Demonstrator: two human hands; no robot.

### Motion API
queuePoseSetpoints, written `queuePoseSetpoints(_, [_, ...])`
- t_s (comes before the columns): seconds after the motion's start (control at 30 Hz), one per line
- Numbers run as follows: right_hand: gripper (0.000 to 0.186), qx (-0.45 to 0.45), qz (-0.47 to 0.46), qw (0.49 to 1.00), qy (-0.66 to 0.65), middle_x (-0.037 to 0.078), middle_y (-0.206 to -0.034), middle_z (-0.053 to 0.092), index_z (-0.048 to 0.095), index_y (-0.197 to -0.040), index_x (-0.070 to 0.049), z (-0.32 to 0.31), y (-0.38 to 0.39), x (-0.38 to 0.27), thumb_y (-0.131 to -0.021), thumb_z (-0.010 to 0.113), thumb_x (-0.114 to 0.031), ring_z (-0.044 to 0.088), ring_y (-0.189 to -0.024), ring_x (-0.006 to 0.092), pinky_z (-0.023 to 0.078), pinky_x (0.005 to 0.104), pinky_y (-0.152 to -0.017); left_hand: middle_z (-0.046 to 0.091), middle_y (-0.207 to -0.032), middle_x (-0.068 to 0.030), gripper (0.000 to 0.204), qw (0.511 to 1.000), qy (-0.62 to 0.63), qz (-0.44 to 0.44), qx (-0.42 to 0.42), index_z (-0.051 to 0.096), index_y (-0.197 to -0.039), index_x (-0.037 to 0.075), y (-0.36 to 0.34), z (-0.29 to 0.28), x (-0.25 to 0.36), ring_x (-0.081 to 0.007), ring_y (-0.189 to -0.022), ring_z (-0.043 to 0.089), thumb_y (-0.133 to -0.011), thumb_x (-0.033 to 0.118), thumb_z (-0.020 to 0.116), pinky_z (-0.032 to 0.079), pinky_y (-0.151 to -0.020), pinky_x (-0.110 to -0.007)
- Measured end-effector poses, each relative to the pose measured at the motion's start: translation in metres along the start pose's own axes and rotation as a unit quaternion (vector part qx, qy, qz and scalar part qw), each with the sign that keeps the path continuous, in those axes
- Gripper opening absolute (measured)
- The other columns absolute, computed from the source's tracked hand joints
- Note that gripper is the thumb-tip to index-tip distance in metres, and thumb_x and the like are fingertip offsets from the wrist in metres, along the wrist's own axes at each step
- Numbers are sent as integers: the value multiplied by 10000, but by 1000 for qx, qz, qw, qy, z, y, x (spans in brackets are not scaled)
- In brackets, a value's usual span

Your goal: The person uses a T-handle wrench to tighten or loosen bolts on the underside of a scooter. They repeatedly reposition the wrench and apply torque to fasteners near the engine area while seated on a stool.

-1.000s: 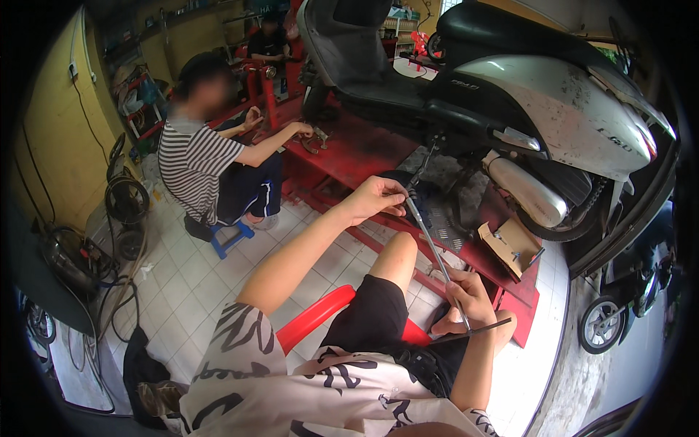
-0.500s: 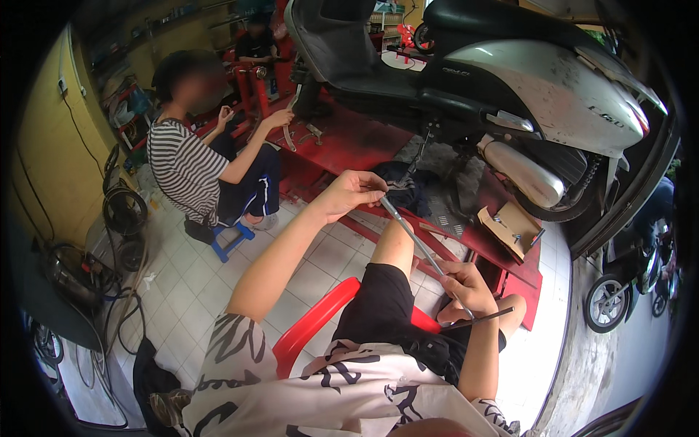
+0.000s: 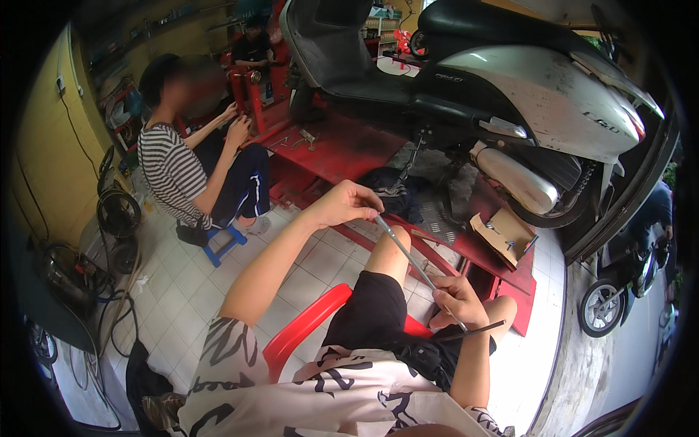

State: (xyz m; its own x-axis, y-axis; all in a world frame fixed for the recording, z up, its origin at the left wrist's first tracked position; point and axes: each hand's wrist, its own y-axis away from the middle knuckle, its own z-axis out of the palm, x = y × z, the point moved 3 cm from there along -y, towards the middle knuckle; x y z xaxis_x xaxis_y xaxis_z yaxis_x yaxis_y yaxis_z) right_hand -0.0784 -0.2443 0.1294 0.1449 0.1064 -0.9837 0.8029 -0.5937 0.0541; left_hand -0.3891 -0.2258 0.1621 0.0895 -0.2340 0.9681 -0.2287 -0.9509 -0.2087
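Note:
Across my lap I hold a T-handle wrench (image 3: 412, 257), a long thin silver shaft with a dark crossbar at its near end. My left hand (image 3: 344, 204) pinches the far tip between thumb and fingertips. Lower and to the right, my right hand (image 3: 459, 300) is closed around the shaft just above the crossbar. Whether a small part sits at the tip is hidden by my left fingers. The wrench slants from upper left to lower right, over my bare knee and black shorts.
A silver and black scooter (image 3: 524, 95) stands on a red lift platform (image 3: 342, 149) ahead. An open cardboard box (image 3: 502, 237) with small metal parts lies on its edge. At left a co-worker in a striped shirt (image 3: 175, 171) sits on a blue stool (image 3: 222, 247). I sit on a red chair (image 3: 306, 324).
My view has shifted slightly; my grip on the wrench stays much the same. The co-worker's hands have moved from the platform to the red post, and the long tool they held no longer shows there.

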Motion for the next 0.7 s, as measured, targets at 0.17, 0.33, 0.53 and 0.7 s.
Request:
queuePoseSetpoints(0.17, [391, -22, -27, 999, -25, -66, -496, 398, 538, -1285, 18, -5, 11, 1, -913, 489, -93, 354, -373, 26, 293, 188, -382, 647, -899, -48, 214, 996, 91, -8, -5, 643, -1049, 1, 3, 15, 6, -105, -829, 601, -836, 7, 662, 493, -735, -245])
queuePoseSetpoints(0.33, [402, -14, -44, 988, -144, -49, -539, 416, 516, -1287, 49, 7, 18, 6, -949, 479, -166, 370, -429, 38, 292, 199, -422, 652, -908, -20, 161, 911, 407, 0, 70, 637, -1032, 73, 0, 48, -4, -104, -811, 594, -874, 91, 659, 484, -697, -242])
queuePoseSetpoints(0.53, [413, 4, -62, 988, -140, -49, -575, 412, 496, -1295, 60, 34, 19, 2, -964, 483, -187, 349, -490, 45, 265, 204, -471, 660, -923, -13, 159, 826, 546, 4, 137, 639, -1006, 103, 5, 79, -22, -101, -801, 601, -902, 222, 643, 483, -682, -234])
queuePoseSetpoints(0.7, [400, -2, -52, 993, -102, -54, -563, 400, 492, -1296, 64, 32, 25, -4, -955, 472, -143, 343, -491, 43, 247, 198, -472, 662, -944, -17, 183, 852, 484, 3, 198, 639, -1018, 96, 19, 83, -17, -105, -849, 614, -909, 243, 636, 485, -712, -240])
